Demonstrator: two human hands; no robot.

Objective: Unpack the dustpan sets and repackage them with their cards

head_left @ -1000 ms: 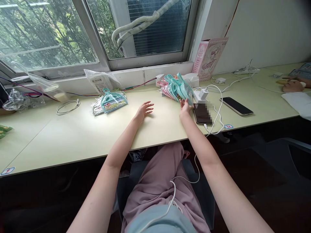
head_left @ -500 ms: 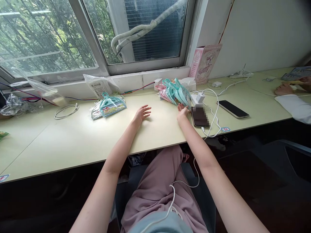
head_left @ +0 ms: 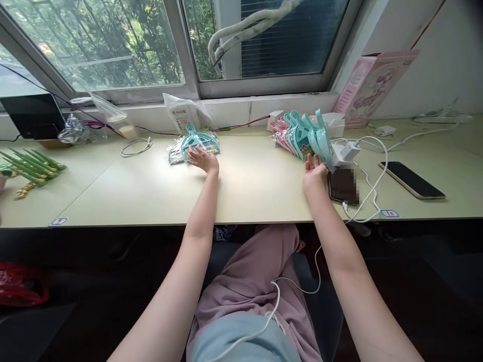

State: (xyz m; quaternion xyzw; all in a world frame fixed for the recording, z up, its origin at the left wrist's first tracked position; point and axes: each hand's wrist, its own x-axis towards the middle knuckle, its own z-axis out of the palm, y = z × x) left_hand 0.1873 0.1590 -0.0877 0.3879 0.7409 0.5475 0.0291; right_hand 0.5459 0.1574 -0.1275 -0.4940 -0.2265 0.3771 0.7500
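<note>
My left hand [head_left: 204, 160] lies with spread fingers over the front of a small pile of bagged teal dustpan-and-brush sets [head_left: 194, 141]; the fingertips seem to touch the top bag. Beside a second stack, at the right, is my right hand [head_left: 315, 173], palm partly up and fingers stretched toward the nearest bag. That stack holds several teal dustpan-and-brush sets [head_left: 302, 133], leaning on each other, with pink ones [head_left: 284, 136] at its left end. Neither hand is closed around anything. A phone [head_left: 343, 185] with a cable lies just right of my right hand.
White chargers and cables [head_left: 349, 151] crowd the right side near another phone [head_left: 413, 179]. A pink box [head_left: 377, 88] stands by the wall. Green artificial stems [head_left: 35, 166], a coiled cable [head_left: 136, 147] and a clear plastic bag [head_left: 184, 111] are along the table's left and back.
My left hand has moved left and forward onto the left pile. My right hand stays by the right stack, where the nearest teal set stands more upright. The view has turned left.
</note>
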